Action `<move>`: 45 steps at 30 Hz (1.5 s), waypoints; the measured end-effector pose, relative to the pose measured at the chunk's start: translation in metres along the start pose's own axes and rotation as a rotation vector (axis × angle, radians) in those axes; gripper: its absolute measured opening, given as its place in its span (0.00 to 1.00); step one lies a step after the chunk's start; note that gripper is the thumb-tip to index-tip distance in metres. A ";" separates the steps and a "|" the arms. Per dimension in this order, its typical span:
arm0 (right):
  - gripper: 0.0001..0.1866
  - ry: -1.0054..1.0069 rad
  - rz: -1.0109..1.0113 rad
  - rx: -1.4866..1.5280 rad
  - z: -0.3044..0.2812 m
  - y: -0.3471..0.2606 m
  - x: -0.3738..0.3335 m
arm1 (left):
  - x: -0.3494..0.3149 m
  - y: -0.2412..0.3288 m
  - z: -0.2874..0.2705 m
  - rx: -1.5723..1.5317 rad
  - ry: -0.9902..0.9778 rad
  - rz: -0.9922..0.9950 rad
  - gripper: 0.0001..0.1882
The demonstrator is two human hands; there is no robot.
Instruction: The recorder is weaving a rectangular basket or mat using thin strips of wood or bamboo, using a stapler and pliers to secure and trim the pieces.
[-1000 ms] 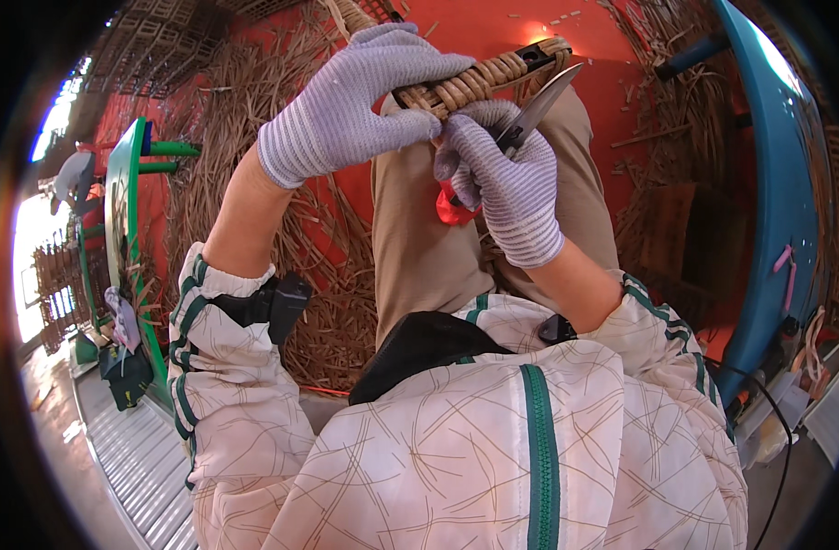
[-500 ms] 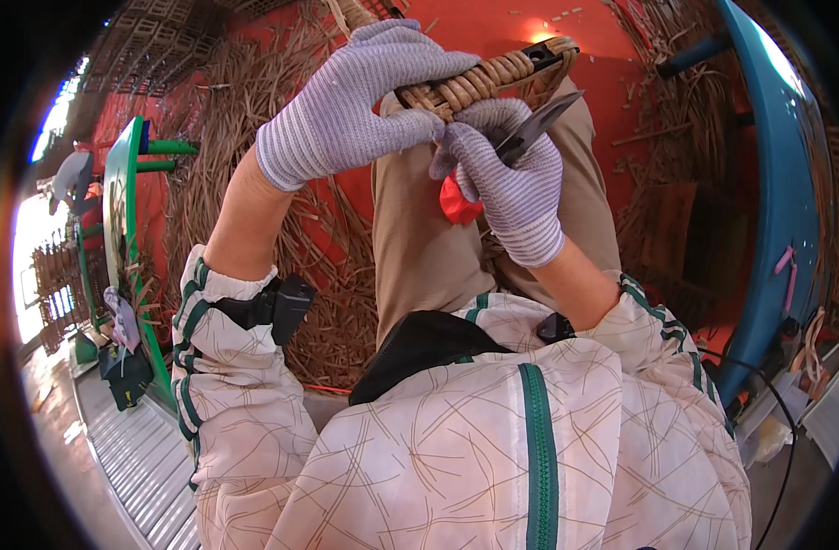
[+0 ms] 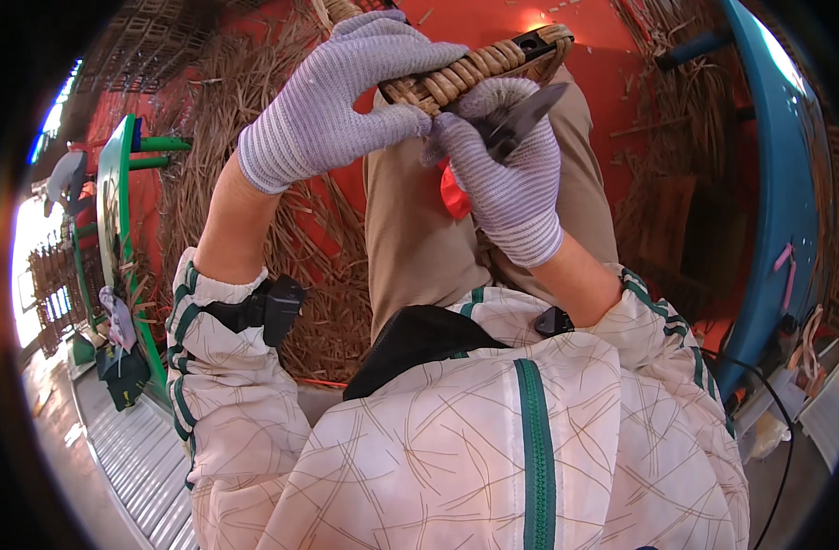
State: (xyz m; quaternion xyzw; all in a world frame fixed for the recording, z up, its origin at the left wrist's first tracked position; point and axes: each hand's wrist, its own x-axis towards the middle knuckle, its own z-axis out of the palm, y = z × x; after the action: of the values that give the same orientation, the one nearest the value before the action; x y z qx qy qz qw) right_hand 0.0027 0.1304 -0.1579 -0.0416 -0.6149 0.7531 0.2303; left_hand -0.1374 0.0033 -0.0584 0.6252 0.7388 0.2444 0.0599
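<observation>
A rattan-wrapped frame piece [image 3: 470,75], with tan strips coiled around a dark core, lies slanted over my knees. Its far left end is hidden by my left hand [image 3: 346,96], which wears a striped knit glove and grips the piece between fingers and thumb. My right hand [image 3: 511,179], gloved alike, is closed around dark-bladed scissors [image 3: 534,108]. The blades point up and right, close below the wrapping, and a red part [image 3: 454,194], probably the handle, shows under my right palm. Both thumbs meet near the piece's lower edge; what lies between them is too small to tell.
Cut strips [image 3: 318,275] lie heaped on the red floor [image 3: 621,55] to the left and right. A green-edged table [image 3: 117,202] stands at the left, a blue one [image 3: 772,183] at the right. Woven crates [image 3: 153,46] are stacked at the far left. A black cable [image 3: 786,440] runs at the lower right.
Both hands and the rattan piece have shifted slightly left in the picture. The scissors have turned in my right hand, their blades now showing wider. My left grip stays on the piece.
</observation>
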 end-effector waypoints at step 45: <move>0.11 -0.313 0.162 -0.500 -0.061 -0.040 -0.021 | -0.003 -0.010 0.010 -0.035 0.026 -0.076 0.32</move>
State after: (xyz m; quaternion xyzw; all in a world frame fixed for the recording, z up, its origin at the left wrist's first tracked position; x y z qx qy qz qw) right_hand 0.0542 0.1833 -0.1390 -0.0292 -0.8040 0.5914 0.0545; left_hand -0.1418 0.0017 -0.0720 0.5923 0.7582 0.2632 0.0704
